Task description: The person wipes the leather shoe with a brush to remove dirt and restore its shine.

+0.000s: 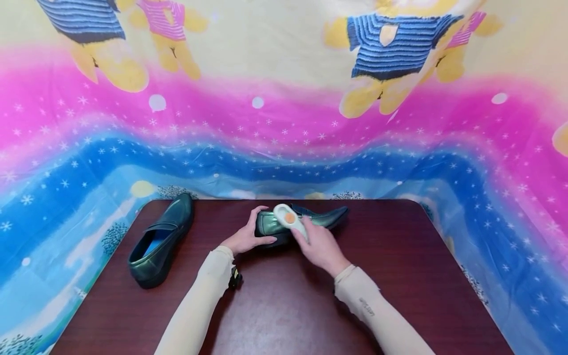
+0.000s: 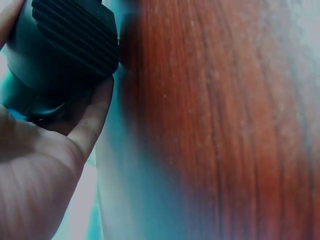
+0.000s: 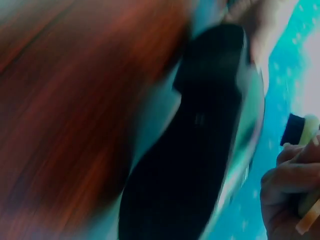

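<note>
1. Left hand [image 1: 246, 236]: clamped around the heel of the dark-green shoe [image 1: 271, 226], centre of head view.
2. Right hand [image 1: 321, 246]: fingers closed on the pale brush [image 1: 288, 217], overlapping the shoe.
3. Second shoe [image 1: 167, 234]: on table [image 1: 275, 305], left of frame.

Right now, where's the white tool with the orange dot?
Head view, near centre: the white tool is in the right hand, by the shoe the left hand grips, toward the far side of the table.
</note>
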Demonstrator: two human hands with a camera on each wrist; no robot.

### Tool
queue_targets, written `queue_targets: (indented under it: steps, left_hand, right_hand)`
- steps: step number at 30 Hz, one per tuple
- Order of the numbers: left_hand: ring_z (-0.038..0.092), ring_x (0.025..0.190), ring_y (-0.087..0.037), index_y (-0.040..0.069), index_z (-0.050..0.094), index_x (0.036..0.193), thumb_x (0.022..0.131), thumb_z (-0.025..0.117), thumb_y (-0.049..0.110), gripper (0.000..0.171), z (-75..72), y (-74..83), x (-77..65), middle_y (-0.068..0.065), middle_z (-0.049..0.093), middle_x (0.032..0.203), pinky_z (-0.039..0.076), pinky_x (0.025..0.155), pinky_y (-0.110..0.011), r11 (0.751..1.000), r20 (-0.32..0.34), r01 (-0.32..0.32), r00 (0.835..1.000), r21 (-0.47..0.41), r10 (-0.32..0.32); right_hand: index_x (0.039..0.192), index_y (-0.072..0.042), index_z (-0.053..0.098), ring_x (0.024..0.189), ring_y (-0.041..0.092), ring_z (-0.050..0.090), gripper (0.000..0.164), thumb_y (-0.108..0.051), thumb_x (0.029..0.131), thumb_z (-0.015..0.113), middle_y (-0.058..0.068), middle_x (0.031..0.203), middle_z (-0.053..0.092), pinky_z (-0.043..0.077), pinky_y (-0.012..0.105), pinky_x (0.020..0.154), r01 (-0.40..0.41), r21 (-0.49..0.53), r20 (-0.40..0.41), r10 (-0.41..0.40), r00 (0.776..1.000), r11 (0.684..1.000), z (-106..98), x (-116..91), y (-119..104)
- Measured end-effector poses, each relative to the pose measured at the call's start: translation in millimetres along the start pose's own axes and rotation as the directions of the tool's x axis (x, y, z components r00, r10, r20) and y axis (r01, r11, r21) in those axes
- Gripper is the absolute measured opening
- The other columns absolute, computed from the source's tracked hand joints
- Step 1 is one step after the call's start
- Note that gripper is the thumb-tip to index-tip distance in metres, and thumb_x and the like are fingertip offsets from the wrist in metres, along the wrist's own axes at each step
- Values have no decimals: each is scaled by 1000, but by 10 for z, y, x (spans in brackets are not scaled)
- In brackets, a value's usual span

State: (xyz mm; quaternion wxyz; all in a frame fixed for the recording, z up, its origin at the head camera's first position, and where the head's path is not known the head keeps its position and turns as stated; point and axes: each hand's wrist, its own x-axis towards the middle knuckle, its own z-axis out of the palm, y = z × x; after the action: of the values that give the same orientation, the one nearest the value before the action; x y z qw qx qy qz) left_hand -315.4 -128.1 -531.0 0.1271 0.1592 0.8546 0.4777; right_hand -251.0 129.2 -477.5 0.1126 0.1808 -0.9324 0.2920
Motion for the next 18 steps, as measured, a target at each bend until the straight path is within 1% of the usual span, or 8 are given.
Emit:
queue_targets:
  steps: [2,4,7,10,14,17,18]
  left_hand:
    - [57,126,-32,43,13,157,86,84,46,101,-6,-9,12,-12,47,149,43,110,-53,1000,-1,-14,1000,-15,14]
    - [51,136,-33,38,11,159,86,84,45,104,-7,-25,14,-12,42,155,40,114,-55,1000,1,-11,1000,-21,11]
    - [41,147,-35,32,8,162,86,84,46,109,2,-45,13,-14,34,163,35,118,-56,999,12,14,1000,-34,-14]
    - [35,152,-36,28,7,164,84,84,50,113,10,-48,10,-16,28,167,33,119,-58,999,22,32,999,-34,-31]
    - [35,151,-37,25,3,166,84,84,50,118,3,-44,14,-16,27,168,33,119,-58,999,21,17,1000,-34,-17]
    - [44,145,-35,27,3,165,84,84,50,116,-8,-45,17,-14,33,164,37,117,-56,1000,10,1,1000,-22,-1]
    - [47,142,-34,30,6,164,84,84,50,113,-11,-42,19,-13,36,162,38,115,-56,1000,7,-4,1000,-17,4]
  right_hand:
    - [116,-8,59,60,15,51,27,-34,107,58,2,76,58,44,32,57,42,-32,8,-41,999,999,133,60,-116]
    - [115,-8,60,59,14,50,28,-35,107,58,2,76,59,43,31,55,65,-50,12,-65,998,997,248,111,-215]
    - [110,-8,60,55,14,50,28,-35,107,57,1,72,58,42,30,52,80,-94,8,-79,997,992,382,168,-314]
    - [104,-8,58,52,16,50,28,-36,106,58,2,68,57,40,31,49,83,-159,-7,-85,996,984,471,198,-348]
    - [108,-7,59,52,21,55,30,-37,105,60,5,70,62,43,35,49,77,-222,-37,-87,996,972,505,206,-325]
    - [113,-6,61,54,24,59,33,-38,105,59,7,71,64,45,37,50,68,-241,-48,-82,996,968,467,195,-261]
    - [114,-5,61,55,25,60,34,-39,105,59,7,70,64,46,38,50,62,-241,-49,-76,996,969,443,190,-231]
